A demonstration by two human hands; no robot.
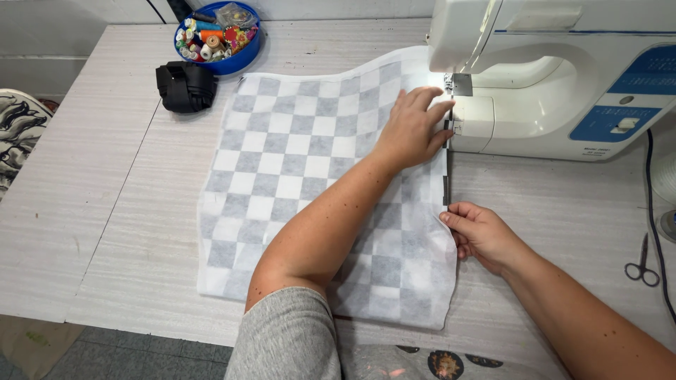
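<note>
Wooden table [105,176], checked cloth [296,190] lengthwise toward sewing machine [549,77]

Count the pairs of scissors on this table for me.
1: a small pair of scissors lies at the right edge of the table, past the right hand. Others may be hidden behind the sewing machine.

Sewing machine [556,77] cut off top and right (needle hidden behind left hand [412,127])
</note>
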